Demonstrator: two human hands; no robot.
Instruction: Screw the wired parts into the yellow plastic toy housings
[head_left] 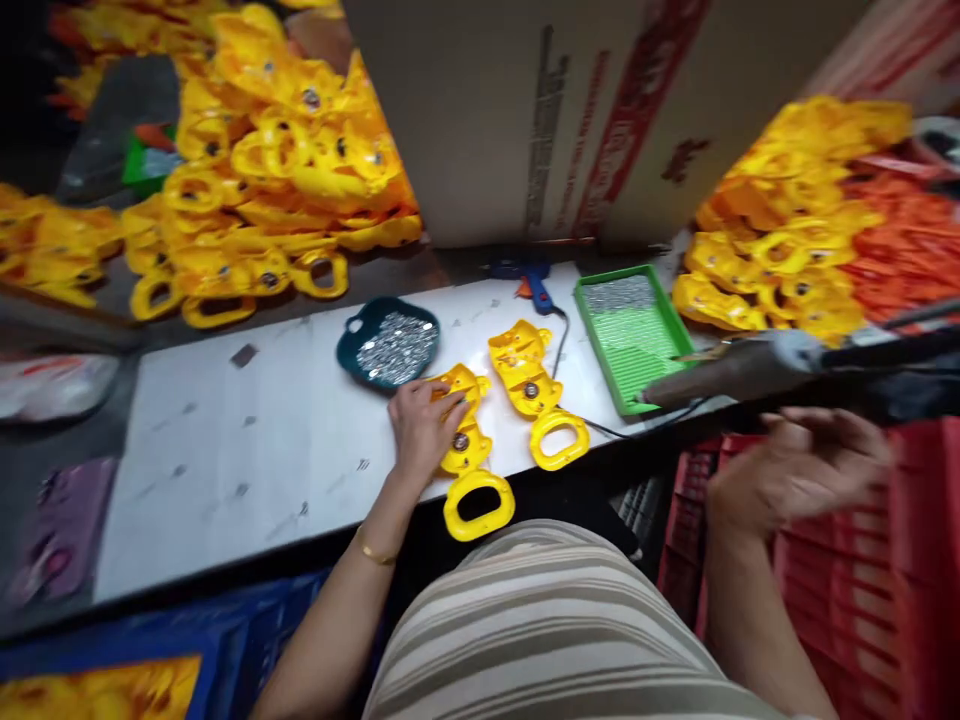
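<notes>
My left hand (426,425) is closed on the left edge of a yellow plastic shell half (463,455) with a loop handle, its fingertips over the upper part. A small round metal piece sits inside the shell. A second, similar yellow shell half (525,375) lies to its right. Just beyond my left hand is a dark green dish (349,355) of small shiny metal parts, apparently screws. My right hand (802,465) is raised over a red crate, fingers loosely bent and slightly blurred, with nothing visible in it. A grey cylindrical power tool (742,365) is close above it.
A green ribbed tray (637,365) holds small metal pieces at its far end. Behind it lies a blue-handled corded tool (538,290). Yellow parts (300,150) are heaped at left and right, beside orange parts (907,240). A cardboard box (480,130) stands at the back. Red crates (832,580) flank my right side.
</notes>
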